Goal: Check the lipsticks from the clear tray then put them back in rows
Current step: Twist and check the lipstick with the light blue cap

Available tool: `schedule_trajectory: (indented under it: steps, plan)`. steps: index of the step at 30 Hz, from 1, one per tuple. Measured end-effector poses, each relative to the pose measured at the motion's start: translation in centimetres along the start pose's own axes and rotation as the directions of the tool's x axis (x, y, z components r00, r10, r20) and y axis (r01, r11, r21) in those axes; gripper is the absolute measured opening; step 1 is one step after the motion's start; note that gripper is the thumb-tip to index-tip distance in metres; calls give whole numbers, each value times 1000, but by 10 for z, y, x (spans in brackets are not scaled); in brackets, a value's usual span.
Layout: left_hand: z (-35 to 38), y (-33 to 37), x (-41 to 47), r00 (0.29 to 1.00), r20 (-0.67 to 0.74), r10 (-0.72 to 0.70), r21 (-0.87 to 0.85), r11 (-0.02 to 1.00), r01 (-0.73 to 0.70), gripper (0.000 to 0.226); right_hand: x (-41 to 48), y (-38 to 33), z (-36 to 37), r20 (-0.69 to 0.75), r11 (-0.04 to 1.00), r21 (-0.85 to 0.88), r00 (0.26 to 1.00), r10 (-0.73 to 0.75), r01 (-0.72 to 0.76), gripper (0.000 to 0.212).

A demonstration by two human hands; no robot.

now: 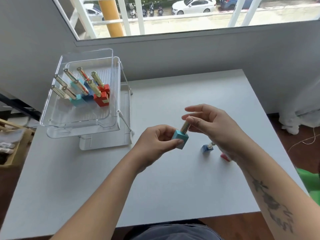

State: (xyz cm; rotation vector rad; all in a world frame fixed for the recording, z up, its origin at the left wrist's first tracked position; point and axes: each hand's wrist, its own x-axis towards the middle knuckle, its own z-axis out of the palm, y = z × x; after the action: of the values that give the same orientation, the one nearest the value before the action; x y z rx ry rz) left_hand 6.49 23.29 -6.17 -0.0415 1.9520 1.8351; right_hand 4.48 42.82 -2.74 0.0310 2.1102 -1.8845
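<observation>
Two bare forearms reach out over the white table [155, 187], working one teal lipstick [181, 138] between them.

From the head camera: the right forearm carries a dark tattoo [273, 203] and partly hides two lipsticks standing on the table beneath it, a blue one [207, 148] and a red one [225, 156]. The left hand [155, 142] curls thumb and fingers closed on the teal block base, held above the table, tilted. The right hand [209, 123] pinches the gold cap with thumb and one finger, the other fingers spread loose. At the far left the clear tray [52, 116] sits raised on a white stand [126, 118], well apart from the hands. Nine gold-capped lipsticks stand inside it in rows: two red, two blue and two teal; the other three bases are too faint to tell. A window [173, 14] runs behind the table.
</observation>
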Motion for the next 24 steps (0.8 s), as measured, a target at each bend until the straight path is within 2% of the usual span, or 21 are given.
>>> schedule_trajectory:
  steps: [2, 5, 8, 14, 18, 21, 24]
  plan:
    - [6, 1, -1, 1000, -13, 1, -9, 1000, -1, 14, -1, 0, -5, 34, 999, 38, 999, -2, 1, 16]
    - [15, 3, 0, 999, -33, 1, -8, 1000, -2, 15, 1, -1, -11, -9, 1000, 10, 1000, -17, 17, 11]
    - [24, 3, -1, 998, -57, -7, -10, 1000, 6, 15, 3, -1, -16, -24, 999, -28, 1000, -18, 18, 15]
    - [31, 3, -2, 997, -80, -23, -18, 1000, 22, 15, 0, 3, -31, 131, 1000, -7, 991, -20, 21, 21]
    - [33, 4, -3, 997, -66, -41, -15, 999, 40, 15, 0, 4, -26, 53, 995, -84, 998, -42, 46, 9]
    - [35, 4, -3, 996, -76, -43, -27, 999, 41, 16, 1, 7, -25, -10, 992, -121, 999, -42, 41, 16]
    - [36, 4, -2, 995, -88, -44, -22, 999, 43, 16, 0, 10, -32, 53, 998, -54, 998, -25, 28, 24]
